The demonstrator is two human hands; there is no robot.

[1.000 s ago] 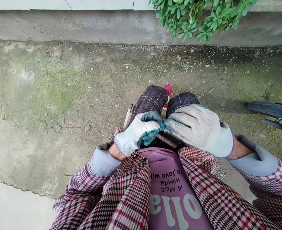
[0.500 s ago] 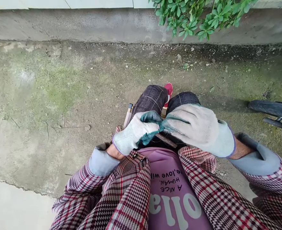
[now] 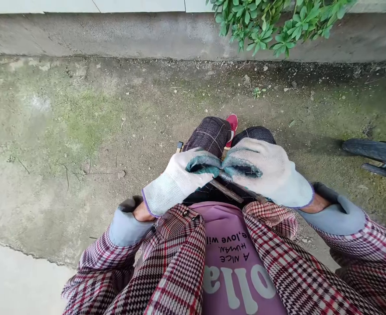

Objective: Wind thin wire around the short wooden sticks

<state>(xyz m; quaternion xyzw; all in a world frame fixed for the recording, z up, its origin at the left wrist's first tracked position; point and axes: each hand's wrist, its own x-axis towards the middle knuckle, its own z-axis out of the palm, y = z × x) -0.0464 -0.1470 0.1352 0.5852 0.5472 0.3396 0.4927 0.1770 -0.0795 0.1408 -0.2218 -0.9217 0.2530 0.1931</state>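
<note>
- looking down over our lap, we see both gloved hands brought together in front of the body, above the dark checked trousers (image 3: 209, 133).
- a grey ribbed coil (image 3: 226, 176) shows in the narrow space between our two sets of fingers, just above the lap.
- its long axis seems to slant from the left fingertips down toward the right palm, so it lies to the right of our left hand (image 3: 191, 168) and on the thumb side of our right hand (image 3: 261, 168).
- the right hand is the nearer one: its fingers bend down over the lower end, while the left fingertips sit at the upper end, touching or just beside it.
- our left fingers are curled round toward the thumb, tips together; we cannot tell whether they pinch the coil.
- our right fingers are curled too, palm down, and we cannot tell how firmly they close, since the thumb is hidden.
- below the coil, a brown stick (image 3: 226, 191) slants the same way, and a second stick (image 3: 257, 197) comes out from under the right hand.
- beyond our knees lie a red shoe (image 3: 233, 127) and mossy ground (image 3: 137, 109).
</note>
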